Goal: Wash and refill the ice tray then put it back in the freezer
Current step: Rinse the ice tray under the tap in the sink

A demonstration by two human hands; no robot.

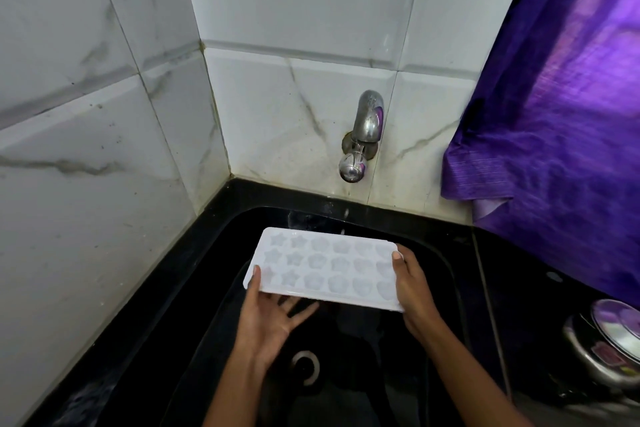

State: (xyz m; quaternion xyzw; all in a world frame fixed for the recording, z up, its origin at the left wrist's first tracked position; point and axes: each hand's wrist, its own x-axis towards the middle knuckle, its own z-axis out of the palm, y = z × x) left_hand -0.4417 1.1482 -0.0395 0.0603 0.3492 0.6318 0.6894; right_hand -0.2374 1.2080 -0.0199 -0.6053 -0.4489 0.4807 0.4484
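**Hidden and cut-off parts**

The fingers of the right hand (pixel 412 288) are hidden under the tray (pixel 322 267). Those of the left hand (pixel 273 319) are partly covered by it. Right of the tray, a pot (pixel 609 340) and a cloth (pixel 554 149) are cut off by the picture's edge. Whether the tray's hollows are filled cannot be told.

Black counter (pixel 242 192) with sunken sink (pixel 437 255), steel pot (pixel 604 348) at right

Marble-tile walls (pixel 104 121), purple curtain (pixel 561 121) at R
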